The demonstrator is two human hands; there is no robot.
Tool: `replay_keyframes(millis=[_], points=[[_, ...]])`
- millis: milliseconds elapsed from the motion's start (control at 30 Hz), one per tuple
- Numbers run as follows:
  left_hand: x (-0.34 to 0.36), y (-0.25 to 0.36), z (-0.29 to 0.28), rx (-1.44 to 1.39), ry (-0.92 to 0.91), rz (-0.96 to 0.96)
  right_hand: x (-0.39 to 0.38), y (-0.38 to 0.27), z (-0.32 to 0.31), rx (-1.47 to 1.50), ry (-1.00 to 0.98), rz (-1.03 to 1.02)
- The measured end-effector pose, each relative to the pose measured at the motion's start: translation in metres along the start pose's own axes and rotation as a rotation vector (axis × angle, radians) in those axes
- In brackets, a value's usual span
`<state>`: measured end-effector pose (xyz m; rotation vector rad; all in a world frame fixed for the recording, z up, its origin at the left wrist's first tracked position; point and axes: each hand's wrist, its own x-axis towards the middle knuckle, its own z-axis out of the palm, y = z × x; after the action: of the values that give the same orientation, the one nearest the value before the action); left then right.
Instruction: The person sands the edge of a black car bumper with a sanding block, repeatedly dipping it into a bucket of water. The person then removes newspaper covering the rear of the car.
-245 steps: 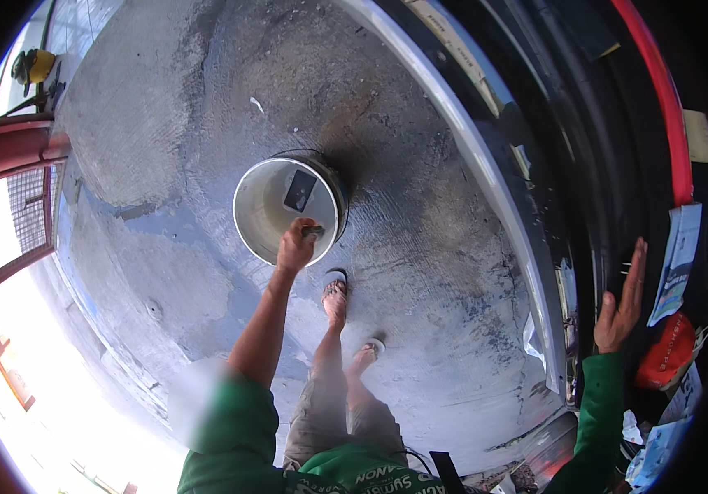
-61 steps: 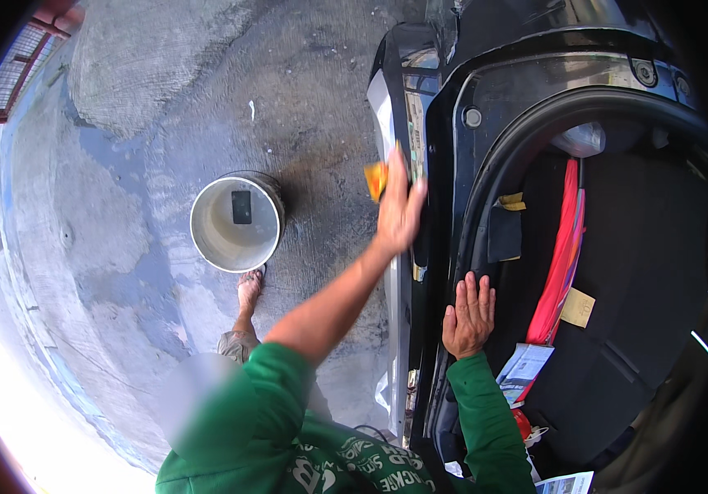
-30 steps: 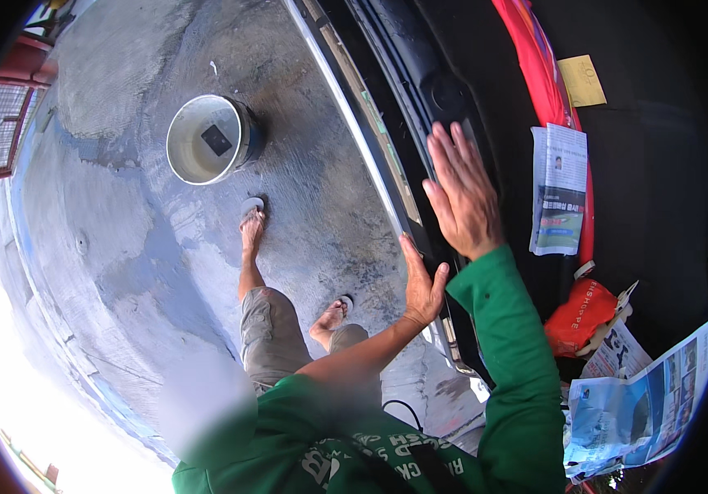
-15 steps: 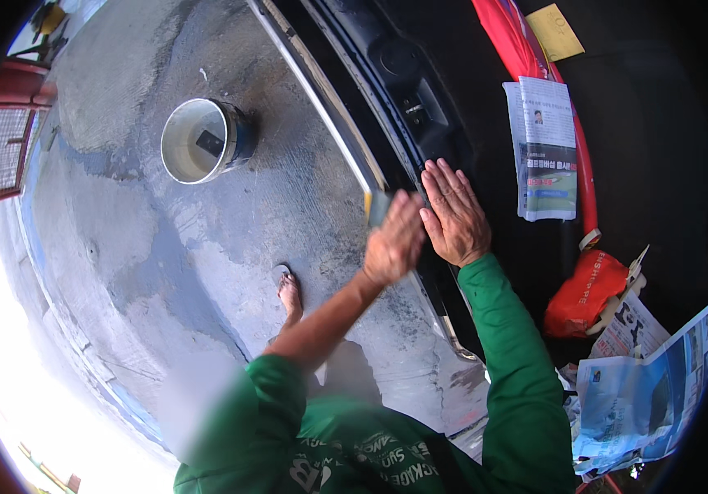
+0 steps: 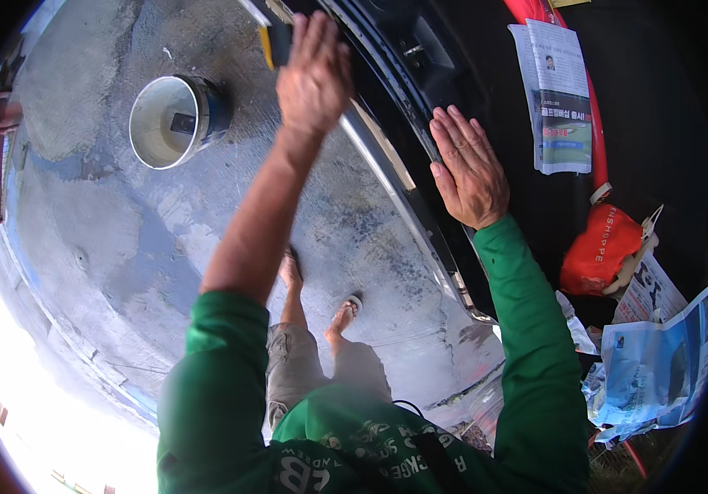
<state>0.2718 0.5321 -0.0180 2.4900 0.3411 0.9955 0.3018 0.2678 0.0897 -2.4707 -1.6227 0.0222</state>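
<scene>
"Two hands in frame. Quick status?"

"My left hand [image 5: 313, 74], top, left of centre: blurred, fingers together, clamped on a dark pad [image 5: 281, 44] with a yellow edge. Thumb hidden. My right hand [image 5: 471, 169], right of centre: flat, thumb spread, nothing held, over the dark trunk sill [image 5: 444, 70]. Can't tell how firmly it leans."

"Pad location?"

"Upper part, left of centre, poking out left of my fingers, at the top end of the pale bumper edge [image 5: 399, 202]. Contact underneath: hidden."

"How does it handle?"

"Guessing: light, thin, fairly stiff but bendable. Probably slick if wet. Not fragile, though corners might crease."

"Best hold?"

"I'd say flat under the fingers, thumb braced on the near side, fingertips kept back from the yellow edge. Light pinch should do; crushing it likely just bends it."

"Nearby?"

"Pale bucket [image 5: 145, 132], upper left, dark rectangle [image 5: 182, 123] inside. Folded newspaper [image 5: 564, 99] upper right, red pouch [image 5: 599, 255] below it, right side."
</scene>
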Motion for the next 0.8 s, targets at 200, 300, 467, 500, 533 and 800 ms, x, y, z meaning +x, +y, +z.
replay_keyframes(millis=[200, 300, 467, 500, 533, 800], points=[[-0.129, 0.128, -0.055, -0.339, -0.466, 0.189, -0.010, 0.002, 0.002, -0.001, -0.005, 0.040], [-0.073, 0.048, -0.036, -0.211, -0.358, 0.244, -0.012, 0.002, 0.009, 0.008, 0.105, 0.065], [0.050, -0.039, -0.014, 0.267, -0.036, -0.020, -0.006, 0.005, 0.012, 0.048, 0.196, 0.037], [0.019, -0.003, -0.011, 0.164, -0.019, -0.056, -0.008, 0.006, 0.012, 0.037, 0.204, 0.036], [-0.007, 0.035, -0.015, 0.071, 0.011, -0.083, -0.010, 0.008, 0.012, 0.035, 0.221, 0.042], [-0.257, 0.271, -0.063, -0.236, -0.684, 0.417, -0.020, 0.010, 0.022, -0.030, 0.200, 0.007]])
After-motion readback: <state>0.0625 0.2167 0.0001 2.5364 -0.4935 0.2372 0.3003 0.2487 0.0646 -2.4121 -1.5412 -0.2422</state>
